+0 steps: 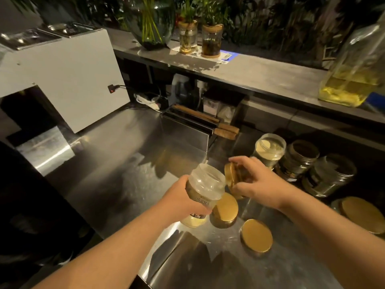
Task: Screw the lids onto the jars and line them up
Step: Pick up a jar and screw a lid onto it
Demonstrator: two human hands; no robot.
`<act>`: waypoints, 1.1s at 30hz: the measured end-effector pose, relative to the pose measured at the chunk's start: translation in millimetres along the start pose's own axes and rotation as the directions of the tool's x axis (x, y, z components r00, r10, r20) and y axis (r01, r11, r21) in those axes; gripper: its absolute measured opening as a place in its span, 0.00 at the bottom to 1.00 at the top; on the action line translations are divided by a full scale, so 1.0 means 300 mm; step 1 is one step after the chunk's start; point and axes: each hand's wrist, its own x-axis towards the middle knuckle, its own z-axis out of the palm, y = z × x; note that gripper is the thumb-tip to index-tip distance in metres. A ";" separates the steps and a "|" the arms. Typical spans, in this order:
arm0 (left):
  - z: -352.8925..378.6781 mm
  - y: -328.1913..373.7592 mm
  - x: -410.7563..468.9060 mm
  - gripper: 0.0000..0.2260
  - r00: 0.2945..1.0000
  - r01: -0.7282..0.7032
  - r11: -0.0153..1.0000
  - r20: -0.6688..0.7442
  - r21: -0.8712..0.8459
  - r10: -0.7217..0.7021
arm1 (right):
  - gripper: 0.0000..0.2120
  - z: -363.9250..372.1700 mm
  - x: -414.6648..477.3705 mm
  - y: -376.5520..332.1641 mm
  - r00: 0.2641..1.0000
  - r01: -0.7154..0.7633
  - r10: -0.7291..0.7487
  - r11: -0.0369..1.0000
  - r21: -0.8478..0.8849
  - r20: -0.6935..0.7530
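Observation:
My left hand (187,202) grips a clear plastic jar (205,185) with pale powder, tilted, its mouth open toward the right. Just right of it my right hand (255,183) holds a gold lid (229,176) on edge, facing the jar's mouth but apart from it. Two gold lids (226,207) (256,235) lie flat on the steel counter (125,174) below my hands; a third lid (362,213) lies at the right edge. Three open jars stand behind: one with pale powder (268,149), two with dark contents (300,158) (331,174).
A steel knife block (185,130) with wooden handles stands behind the hands. A white machine (62,80) fills the left. On the raised shelf (250,71) are plant vases and a large glass bottle (354,65) with yellow contents.

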 end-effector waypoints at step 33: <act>0.149 0.328 -0.005 0.41 0.891 -0.299 0.954 0.347 -0.038 0.293 | 0.41 -0.400 -0.248 -0.157 0.959 -0.106 0.139 0.984 -0.141 0.248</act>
